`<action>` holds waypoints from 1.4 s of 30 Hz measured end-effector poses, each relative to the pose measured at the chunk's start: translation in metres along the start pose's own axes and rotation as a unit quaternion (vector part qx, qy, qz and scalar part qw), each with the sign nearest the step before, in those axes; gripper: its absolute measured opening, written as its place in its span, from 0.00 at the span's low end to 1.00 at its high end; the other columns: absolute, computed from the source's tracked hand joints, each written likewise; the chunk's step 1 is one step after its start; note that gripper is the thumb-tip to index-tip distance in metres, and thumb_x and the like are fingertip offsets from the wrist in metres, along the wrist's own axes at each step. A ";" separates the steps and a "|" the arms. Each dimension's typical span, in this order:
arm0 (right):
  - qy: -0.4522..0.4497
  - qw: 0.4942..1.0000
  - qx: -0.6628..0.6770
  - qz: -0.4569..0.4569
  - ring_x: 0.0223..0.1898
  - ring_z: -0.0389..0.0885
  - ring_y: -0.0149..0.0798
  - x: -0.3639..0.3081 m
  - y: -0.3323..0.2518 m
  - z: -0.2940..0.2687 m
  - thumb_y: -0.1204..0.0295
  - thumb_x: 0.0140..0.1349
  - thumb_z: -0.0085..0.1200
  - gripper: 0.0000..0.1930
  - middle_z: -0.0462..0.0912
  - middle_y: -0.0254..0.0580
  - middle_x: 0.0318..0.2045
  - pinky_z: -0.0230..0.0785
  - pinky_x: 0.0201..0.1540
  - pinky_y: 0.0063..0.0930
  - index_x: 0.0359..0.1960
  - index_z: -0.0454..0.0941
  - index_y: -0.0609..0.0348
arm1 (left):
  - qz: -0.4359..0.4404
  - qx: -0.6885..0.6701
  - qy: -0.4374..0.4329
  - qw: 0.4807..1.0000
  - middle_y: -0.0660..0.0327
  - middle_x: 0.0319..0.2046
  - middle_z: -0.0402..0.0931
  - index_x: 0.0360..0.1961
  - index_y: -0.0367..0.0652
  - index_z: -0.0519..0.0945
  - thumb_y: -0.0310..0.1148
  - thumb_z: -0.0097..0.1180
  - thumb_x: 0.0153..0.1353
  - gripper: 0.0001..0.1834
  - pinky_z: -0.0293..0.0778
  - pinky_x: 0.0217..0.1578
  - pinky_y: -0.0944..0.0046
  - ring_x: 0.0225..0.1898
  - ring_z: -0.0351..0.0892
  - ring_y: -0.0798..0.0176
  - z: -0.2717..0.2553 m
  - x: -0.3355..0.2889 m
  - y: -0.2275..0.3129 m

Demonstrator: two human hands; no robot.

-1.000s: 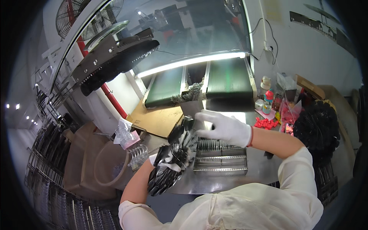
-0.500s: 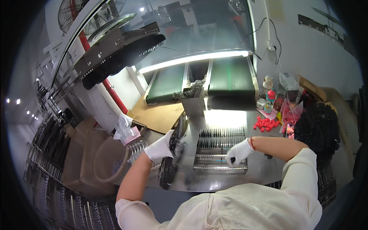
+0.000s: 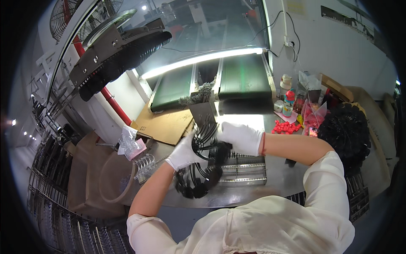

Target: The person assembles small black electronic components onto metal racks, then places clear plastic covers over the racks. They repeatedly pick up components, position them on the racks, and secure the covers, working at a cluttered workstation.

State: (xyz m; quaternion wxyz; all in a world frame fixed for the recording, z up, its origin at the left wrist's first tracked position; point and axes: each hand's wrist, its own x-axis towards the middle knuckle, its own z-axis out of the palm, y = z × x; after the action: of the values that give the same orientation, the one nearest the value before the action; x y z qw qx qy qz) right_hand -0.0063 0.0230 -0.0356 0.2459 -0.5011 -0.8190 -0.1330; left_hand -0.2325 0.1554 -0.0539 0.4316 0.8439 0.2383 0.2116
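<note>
My left hand (image 3: 184, 153), in a white glove, grips a black ring-shaped rack (image 3: 203, 144) with thin curved spokes. Dark rounded pieces (image 3: 198, 190) sit along the lower rim of that rack. At its upper right, my gloved right hand (image 3: 242, 137) has its fingers bent in against the rack. What those fingers pinch is hidden and blurred. Behind and below the right hand lies a slotted metal tray (image 3: 243, 173) on the steel table (image 3: 275, 186). The tray's upper rows are mostly covered by the hand and the rack.
Two green conveyor belts (image 3: 245, 80) run behind the table under a bright tube light (image 3: 203, 62). Red small pieces (image 3: 285, 127), jars and bottles (image 3: 287, 103) stand at right, near a black round stack (image 3: 344, 133). Cardboard (image 3: 165, 127) and a wire coil (image 3: 146, 165) lie left.
My right hand has moved from the metal tray up and left to the black rack. The rack has turned from edge-on to show its spokes. The whole view has shifted slightly.
</note>
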 end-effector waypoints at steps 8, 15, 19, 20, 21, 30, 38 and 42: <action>-0.163 0.887 0.050 0.430 0.46 0.87 0.53 -0.176 0.168 0.078 0.66 0.55 0.59 0.15 0.86 0.63 0.41 0.79 0.48 0.45 0.40 0.84 0.64 | 0.033 -0.262 0.195 0.945 0.55 0.53 0.78 0.69 0.39 0.65 0.27 0.74 0.50 0.45 0.81 0.52 0.54 0.54 0.80 0.54 -0.046 -0.030 0.007; -0.307 0.747 -0.116 0.579 0.62 0.78 0.53 -0.269 0.183 0.116 0.53 0.57 0.61 0.31 0.73 0.52 0.63 0.73 0.62 0.51 0.60 0.75 0.55 | 0.162 -0.499 0.108 0.844 0.54 0.58 0.71 0.79 0.61 0.52 0.38 0.77 0.50 0.59 0.81 0.54 0.52 0.55 0.76 0.54 -0.027 -0.059 0.004; -0.371 0.727 -0.124 0.564 0.65 0.74 0.48 -0.225 0.168 0.095 0.42 0.49 0.64 0.42 0.72 0.49 0.65 0.70 0.65 0.51 0.63 0.76 0.53 | 0.174 -0.494 0.093 0.847 0.55 0.57 0.70 0.78 0.59 0.54 0.36 0.76 0.50 0.57 0.80 0.53 0.50 0.53 0.76 0.51 -0.017 -0.055 0.015; -0.285 0.779 -0.087 0.552 0.66 0.73 0.51 -0.206 0.160 0.088 0.45 0.51 0.64 0.39 0.71 0.51 0.66 0.69 0.66 0.50 0.62 0.76 0.55 | 0.171 -0.500 0.086 0.844 0.55 0.56 0.70 0.78 0.59 0.55 0.36 0.76 0.50 0.57 0.80 0.52 0.50 0.53 0.76 0.51 -0.014 -0.053 0.018; -0.164 0.836 -0.066 0.520 0.65 0.73 0.54 -0.183 0.149 0.085 0.52 0.56 0.62 0.33 0.71 0.53 0.66 0.69 0.67 0.50 0.61 0.77 0.55 | 0.180 -0.505 0.071 0.841 0.55 0.56 0.70 0.78 0.58 0.56 0.36 0.76 0.50 0.56 0.79 0.52 0.51 0.53 0.75 0.52 -0.012 -0.051 0.021; 0.083 0.894 0.351 0.267 0.57 0.79 0.52 0.004 0.026 0.092 0.68 0.57 0.65 0.29 0.78 0.56 0.55 0.72 0.61 0.38 0.60 0.74 0.61 | 0.094 -0.561 -0.001 0.822 0.56 0.58 0.70 0.78 0.60 0.55 0.32 0.73 0.51 0.55 0.75 0.61 0.52 0.59 0.72 0.53 0.048 -0.032 0.031; 0.024 0.991 0.039 0.127 0.36 0.84 0.47 -0.043 0.032 0.167 0.72 0.56 0.58 0.08 0.80 0.46 0.36 0.78 0.32 0.38 0.37 0.79 0.54 | -0.090 -0.584 -0.023 0.806 0.55 0.47 0.78 0.61 0.39 0.72 0.27 0.63 0.62 0.26 0.80 0.50 0.59 0.47 0.80 0.59 0.050 -0.024 0.028; 0.084 0.552 0.705 0.436 0.43 0.83 0.36 -0.057 0.016 0.167 0.74 0.67 0.61 0.14 0.80 0.38 0.40 0.82 0.44 0.34 0.53 0.76 0.58 | 0.011 -0.599 -0.017 0.801 0.55 0.51 0.78 0.62 0.38 0.73 0.32 0.69 0.60 0.30 0.80 0.54 0.60 0.52 0.79 0.59 0.038 -0.032 0.022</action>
State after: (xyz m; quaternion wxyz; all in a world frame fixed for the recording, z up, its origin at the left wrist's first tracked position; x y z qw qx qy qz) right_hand -0.0158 0.0645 -0.2080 0.6159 -0.4497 -0.3069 0.5694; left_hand -0.2315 0.1014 -0.0611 0.8526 0.4232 0.0477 0.3029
